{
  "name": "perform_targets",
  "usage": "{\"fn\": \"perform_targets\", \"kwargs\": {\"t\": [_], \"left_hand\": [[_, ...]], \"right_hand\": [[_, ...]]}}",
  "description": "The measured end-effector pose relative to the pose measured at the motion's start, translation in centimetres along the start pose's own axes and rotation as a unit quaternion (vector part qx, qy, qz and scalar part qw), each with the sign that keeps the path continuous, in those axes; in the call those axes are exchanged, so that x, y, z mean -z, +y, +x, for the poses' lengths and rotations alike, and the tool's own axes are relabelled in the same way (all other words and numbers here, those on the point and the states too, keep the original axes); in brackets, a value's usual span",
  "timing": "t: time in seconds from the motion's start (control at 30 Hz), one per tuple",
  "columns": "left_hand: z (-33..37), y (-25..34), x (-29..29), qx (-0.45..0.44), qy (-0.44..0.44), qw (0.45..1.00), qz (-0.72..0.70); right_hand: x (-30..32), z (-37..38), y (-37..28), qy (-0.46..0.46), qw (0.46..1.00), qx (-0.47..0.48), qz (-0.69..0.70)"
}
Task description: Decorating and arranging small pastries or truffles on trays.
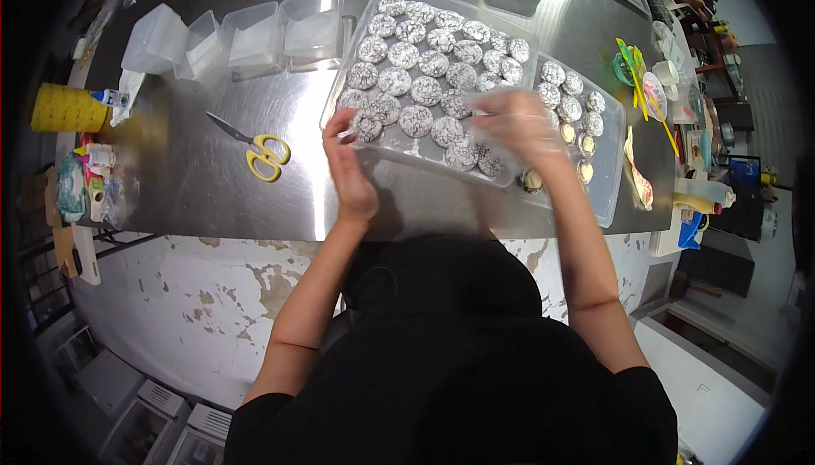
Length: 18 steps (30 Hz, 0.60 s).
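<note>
A clear plastic tray holds rows of round, white-dusted crinkle cookies. At its near left corner, my left hand has its fingers curled over the rim, beside a cookie. Over the tray's right side is my right hand, smeared by motion; whether something is between its fingers does not show. A second clear tray lies on the right, partly under the first. It carries more crinkle cookies and several pieces with a pale, cream-like top.
Yellow-handled scissors lie left on the steel table. Several clear containers with white liners stand at the far left. A yellow tub is at the left edge. Spatulas and a bowl lie right.
</note>
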<state>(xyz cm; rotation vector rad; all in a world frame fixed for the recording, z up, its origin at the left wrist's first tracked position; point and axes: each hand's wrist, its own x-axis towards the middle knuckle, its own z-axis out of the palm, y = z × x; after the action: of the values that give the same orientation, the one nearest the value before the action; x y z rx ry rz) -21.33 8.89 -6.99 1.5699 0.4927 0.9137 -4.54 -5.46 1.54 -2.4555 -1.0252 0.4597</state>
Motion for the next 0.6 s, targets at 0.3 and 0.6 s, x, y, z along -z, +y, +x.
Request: {"fn": "perform_targets", "kwargs": {"t": [0.3,0.6], "left_hand": [[1.3,0.6,1.6,-0.003,0.030,1.000,-0.005],[1.1,0.3,0.8,0.015,0.001,1.000,-0.007]], "right_hand": [[-9.7,8.0,-5.6,-0.088,0.910,0.392,-0.105],[-7.1,7.3,-4.4,-0.058,0.953,0.278,-0.106]]}}
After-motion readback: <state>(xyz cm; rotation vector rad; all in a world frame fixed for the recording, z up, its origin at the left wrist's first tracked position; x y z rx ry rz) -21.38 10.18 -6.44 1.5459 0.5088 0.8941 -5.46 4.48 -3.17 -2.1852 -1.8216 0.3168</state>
